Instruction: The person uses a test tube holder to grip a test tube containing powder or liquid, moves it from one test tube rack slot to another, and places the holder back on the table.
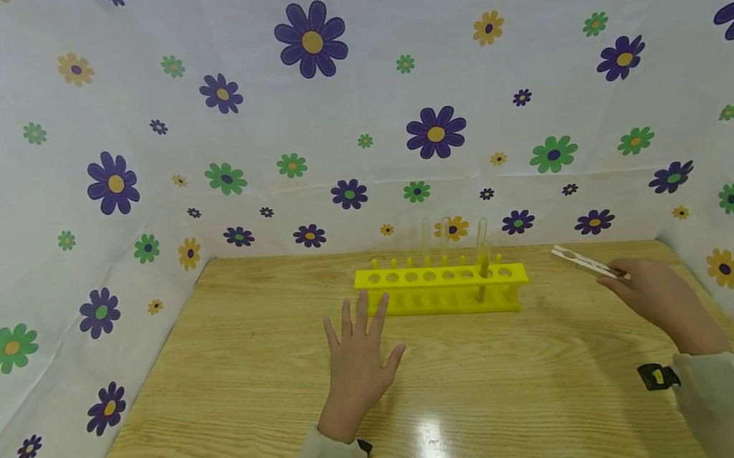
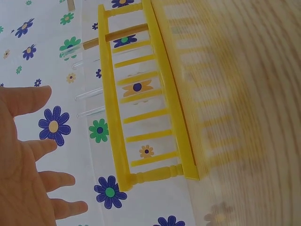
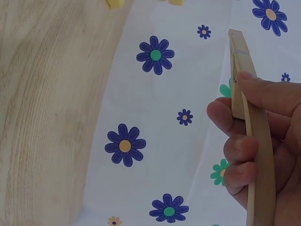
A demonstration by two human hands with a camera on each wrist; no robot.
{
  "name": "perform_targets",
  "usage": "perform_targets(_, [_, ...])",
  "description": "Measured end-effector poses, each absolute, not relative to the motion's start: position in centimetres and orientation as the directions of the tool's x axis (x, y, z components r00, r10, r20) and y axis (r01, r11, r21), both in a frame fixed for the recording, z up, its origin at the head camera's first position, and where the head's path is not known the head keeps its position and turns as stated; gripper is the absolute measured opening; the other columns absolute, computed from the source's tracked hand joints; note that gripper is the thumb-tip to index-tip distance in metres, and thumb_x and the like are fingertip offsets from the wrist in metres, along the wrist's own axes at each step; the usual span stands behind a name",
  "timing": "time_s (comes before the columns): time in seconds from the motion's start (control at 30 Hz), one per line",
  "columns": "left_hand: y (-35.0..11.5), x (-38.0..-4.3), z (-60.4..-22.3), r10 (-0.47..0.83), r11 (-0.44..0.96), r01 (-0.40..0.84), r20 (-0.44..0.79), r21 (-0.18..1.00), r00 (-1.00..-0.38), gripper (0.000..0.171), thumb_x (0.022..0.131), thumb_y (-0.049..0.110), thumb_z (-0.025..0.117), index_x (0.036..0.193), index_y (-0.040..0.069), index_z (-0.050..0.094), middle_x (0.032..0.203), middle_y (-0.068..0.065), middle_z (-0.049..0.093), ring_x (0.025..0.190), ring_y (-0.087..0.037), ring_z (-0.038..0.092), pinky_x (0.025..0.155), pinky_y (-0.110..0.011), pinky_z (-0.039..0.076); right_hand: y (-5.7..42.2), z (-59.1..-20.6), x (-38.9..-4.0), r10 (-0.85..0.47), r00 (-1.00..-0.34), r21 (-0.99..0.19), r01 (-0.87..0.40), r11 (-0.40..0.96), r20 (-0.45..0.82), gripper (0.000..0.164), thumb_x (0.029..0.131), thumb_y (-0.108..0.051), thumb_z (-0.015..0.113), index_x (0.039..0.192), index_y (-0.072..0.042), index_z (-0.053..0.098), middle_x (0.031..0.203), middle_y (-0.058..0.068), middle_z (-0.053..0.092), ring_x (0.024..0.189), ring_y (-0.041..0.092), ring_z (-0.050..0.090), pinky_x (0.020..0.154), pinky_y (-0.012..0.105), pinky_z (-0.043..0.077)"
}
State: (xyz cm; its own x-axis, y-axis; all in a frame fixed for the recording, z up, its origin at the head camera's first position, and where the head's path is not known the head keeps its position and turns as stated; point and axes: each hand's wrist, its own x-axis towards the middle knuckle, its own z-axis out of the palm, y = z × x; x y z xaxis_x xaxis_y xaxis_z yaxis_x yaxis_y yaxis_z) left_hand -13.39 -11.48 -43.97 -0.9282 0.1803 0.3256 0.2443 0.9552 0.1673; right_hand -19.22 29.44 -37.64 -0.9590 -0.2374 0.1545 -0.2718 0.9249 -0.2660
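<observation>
A yellow test tube rack [image 1: 443, 311] stands toward the back of the table. One test tube with brown liquid [image 1: 485, 270] is upright in a hole near the rack's right end. Several clear test tubes [image 1: 426, 235] rise along its back row. My left hand [image 1: 359, 362] is spread, fingers straight, just in front of the rack's left end, holding nothing. Off to the right of the rack, my right hand [image 1: 660, 299] grips a wooden test tube holder [image 3: 257, 141] by its handle. The thumb lies along the wood near the metal spring, and the holder's tip points left toward the rack.
The wooden table [image 1: 250, 382] meets a white flower-print cloth [image 1: 357, 100] at its back and along both sides. Light reflects off the table near its front middle.
</observation>
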Motion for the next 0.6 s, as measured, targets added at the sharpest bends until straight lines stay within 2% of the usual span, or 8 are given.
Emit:
perform_targets(0.3, [-11.8, -13.3, -44.1, 0.175, 0.958, 0.238, 0.327, 0.163, -0.929, 0.076, 0.088, 0.045, 0.059, 0.151, 0.024, 0.023, 0.155, -0.015, 0.023, 0.14, -0.044, 0.024, 0.106, -0.069, 0.016, 28.7, -37.5, -19.5, -0.256, -0.957, -0.276, -0.285, 0.918, 0.135, 0.028, 0.093, -0.021, 0.058, 0.099, 0.007, 0.064, 0.068, 0.007, 0.063, 0.052, 0.012, 0.041, 0.051, 0.027, 0.032])
perform_targets(0.6, [-12.0, -13.0, -44.1, 0.162, 0.958, 0.226, 0.317, 0.175, -0.935, 0.076, 0.088, 0.044, 0.059, 0.151, 0.024, 0.021, 0.156, -0.015, 0.023, 0.141, -0.044, 0.023, 0.106, -0.069, 0.016, 27.9, -37.4, -20.0, -0.271, -0.957, -0.279, -0.291, 0.915, 0.108, 0.033, 0.093, -0.023, 0.058, 0.104, 0.009, 0.064, 0.075, 0.012, 0.068, 0.056, 0.012, 0.049, 0.052, 0.031, 0.041])
